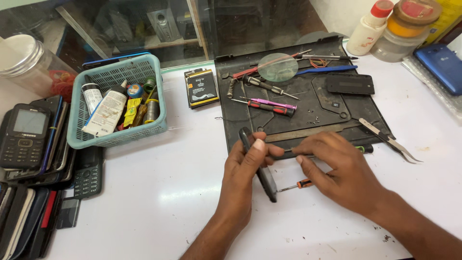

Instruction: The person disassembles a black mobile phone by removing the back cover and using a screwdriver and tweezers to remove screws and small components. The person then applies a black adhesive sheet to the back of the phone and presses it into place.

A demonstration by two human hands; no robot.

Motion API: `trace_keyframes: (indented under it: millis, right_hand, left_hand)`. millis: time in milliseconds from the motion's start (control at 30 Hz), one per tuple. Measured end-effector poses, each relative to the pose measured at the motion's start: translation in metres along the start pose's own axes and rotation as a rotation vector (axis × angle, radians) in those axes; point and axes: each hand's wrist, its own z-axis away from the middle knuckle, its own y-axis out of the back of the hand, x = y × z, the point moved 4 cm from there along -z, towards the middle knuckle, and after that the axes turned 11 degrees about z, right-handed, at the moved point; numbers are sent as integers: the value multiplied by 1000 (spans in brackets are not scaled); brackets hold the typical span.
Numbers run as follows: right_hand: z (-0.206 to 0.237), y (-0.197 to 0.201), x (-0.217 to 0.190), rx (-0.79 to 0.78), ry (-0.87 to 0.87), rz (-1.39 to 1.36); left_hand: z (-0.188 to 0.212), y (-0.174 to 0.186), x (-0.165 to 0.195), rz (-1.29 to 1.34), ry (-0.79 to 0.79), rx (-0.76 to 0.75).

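Holding a dark slim phone [260, 168] on edge, your left hand [245, 168] clamps it between thumb and fingers just off the near edge of the black work mat [308, 108], above the white bench [159, 192]. Your right hand [337, 166] pinches a thin tool shaft [288, 151] whose tip meets the phone's side; its fingers are closed on that shaft. Item: a small orange-handled screwdriver [298, 184] lies on the bench under your right palm, likely to roll if your wrist brushes it. Item: tweezers [391, 140] rest at the mat's right edge, points outward, near your right forearm; a sweep could knock them off or prick you. Item: red and pink screwdrivers [269, 106], a round lens [277, 67] and a spring [232, 87] sit loose on the mat. Risks: the phone is tall and narrow on its edge, so a hard push from the tool could twist it out of your grip; the tip could slip along the seam toward your left thumb; tiny specks on the mat may be screws, easily scattered. A teal basket [115, 137] and stacked handsets [29, 139] stand at the bench's left side, well apart.
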Motion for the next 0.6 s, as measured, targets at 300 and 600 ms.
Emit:
trace_keyframes:
  millis: [300,600]
  right_hand:
    - [19,-15,-10,-212,-174,-379]
    - [19,-20,-9,-215,-215,-436]
  left_hand:
    - [2,0,-5,-15,20,-3]
    - [3,-1,-6,-65,39,-10]
